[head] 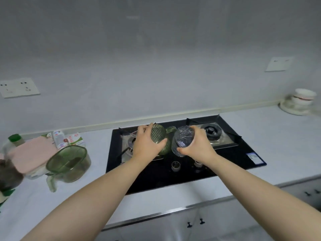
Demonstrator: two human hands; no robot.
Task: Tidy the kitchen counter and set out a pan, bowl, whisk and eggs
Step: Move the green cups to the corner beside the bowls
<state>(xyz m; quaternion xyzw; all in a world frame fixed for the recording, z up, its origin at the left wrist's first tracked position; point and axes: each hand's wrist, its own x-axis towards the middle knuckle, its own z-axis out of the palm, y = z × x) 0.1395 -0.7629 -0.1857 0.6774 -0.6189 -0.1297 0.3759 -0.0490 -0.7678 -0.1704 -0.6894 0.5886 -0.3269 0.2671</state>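
Over the black gas hob (225, 159), my left hand (145, 145) grips a ribbed green translucent container (159, 136), tilted on its side with a small handle toward the right. My right hand (198, 145) grips a clear round container (183, 139), also tilted, with its bottom facing me. The two containers almost touch above the left burner. A second green translucent bowl with a handle (69, 164) stands on the white counter (269, 129) to the left of the hob.
A folded pink cloth (31, 153), a small carton (76, 139), a white bottle (59, 138) and a green-capped jar (15, 139) sit at the far left. Stacked white bowls on a plate (302, 101) stand at the back right. Hob knobs (176, 166) face me.
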